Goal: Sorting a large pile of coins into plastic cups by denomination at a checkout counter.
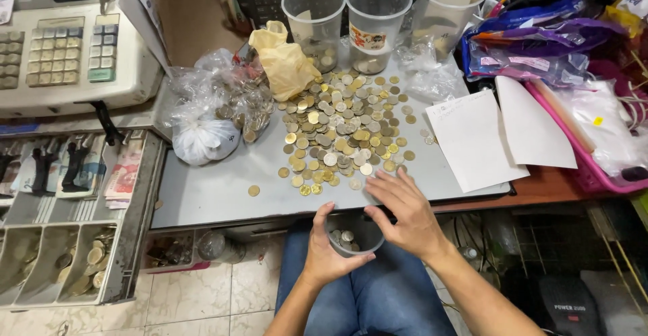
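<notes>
The left hand (327, 252) grips a small clear cup (352, 240) holding a few coins, just below the grey tray's (216, 191) near edge; the right hand (405, 214) is loose — fingers spread over the cup's rim, touching it. On the tray lies a coin pile (341, 130); behind the pile stand three empty cups (374, 15); left of it — bagged coins (223, 110).

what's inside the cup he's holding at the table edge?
A few silver coins lie in the cup, held by the left hand. The right hand covers its far side, so the rest is hidden.
</notes>
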